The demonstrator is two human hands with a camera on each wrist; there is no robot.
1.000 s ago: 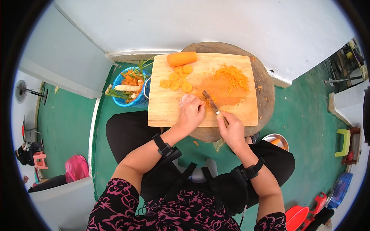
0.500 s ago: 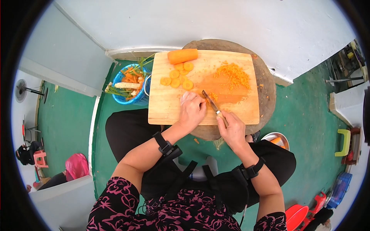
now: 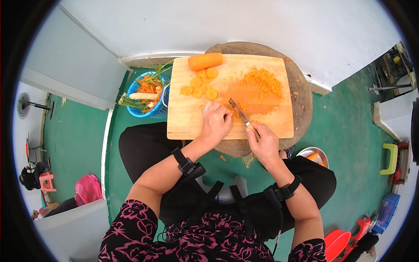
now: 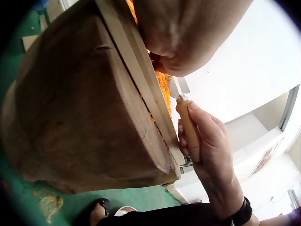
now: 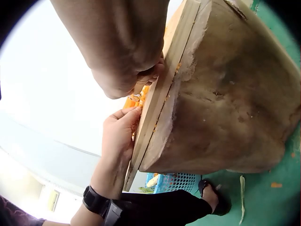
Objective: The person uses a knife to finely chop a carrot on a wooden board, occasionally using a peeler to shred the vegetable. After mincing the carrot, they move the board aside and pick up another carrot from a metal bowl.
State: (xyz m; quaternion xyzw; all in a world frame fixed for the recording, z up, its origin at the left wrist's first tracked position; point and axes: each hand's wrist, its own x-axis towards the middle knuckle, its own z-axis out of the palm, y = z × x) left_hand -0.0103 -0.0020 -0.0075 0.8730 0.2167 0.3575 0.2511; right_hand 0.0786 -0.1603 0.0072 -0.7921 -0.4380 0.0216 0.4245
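Note:
My right hand (image 3: 264, 142) grips a small knife (image 3: 238, 111) by its wooden handle (image 4: 189, 129). The blade slants up and left over the cutting board (image 3: 187, 124), among finely cut carrot bits. Close to the blade's left side, my left hand (image 3: 216, 123) rests on the board with curled fingers, pinching carrot pieces (image 5: 142, 100) mostly hidden by the hand. Several round carrot slices (image 3: 197, 82) lie beyond the left hand, below a thick carrot chunk (image 3: 205, 61). Minced carrot (image 3: 263, 83) is spread over the board's right half.
The board lies on a wooden stump (image 3: 301, 102). At its left stands a blue basket (image 3: 162, 111) of vegetable scraps. A metal bowl (image 3: 324, 156) with carrot pieces sits on the green floor by the right knee. A white wall (image 3: 244, 26) rises behind the stump.
The board appears slightly higher in the head view. Both hands keep nearly the same places, with the knife still beside the left fingertips.

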